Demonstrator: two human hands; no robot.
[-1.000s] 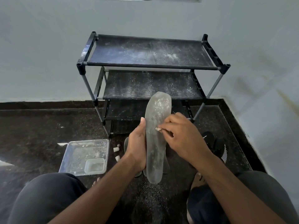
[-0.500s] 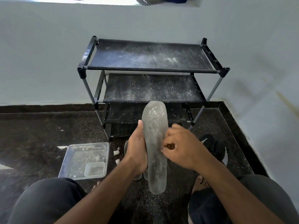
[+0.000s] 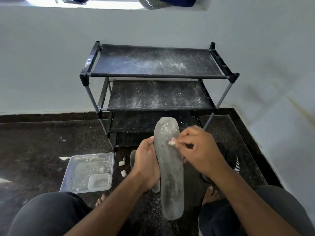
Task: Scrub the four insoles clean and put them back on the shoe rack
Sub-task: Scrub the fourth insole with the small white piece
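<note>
A long grey insole [image 3: 170, 174] stands upright in front of me, dusted with white specks near its top. My left hand [image 3: 146, 160] grips its left edge around the middle. My right hand [image 3: 199, 150] pinches a small brush whose white head [image 3: 171, 143] touches the insole's upper part. More grey insoles [image 3: 133, 159] lie on the floor behind my left hand, mostly hidden. The black three-shelf shoe rack [image 3: 156, 65] stands against the wall beyond, its shelves bare and dusty.
A clear plastic tray [image 3: 88, 171] with a small tub [image 3: 99, 182] inside sits on the dark floor at left. Two small white pieces [image 3: 121, 163] lie beside it. A black shoe [image 3: 230, 159] rests at right. My knees and bare toes frame the bottom.
My right hand has moved the brush back up the insole after dipping lower half a second ago. The view has tilted up, so the insole and hands sit lower in frame.
</note>
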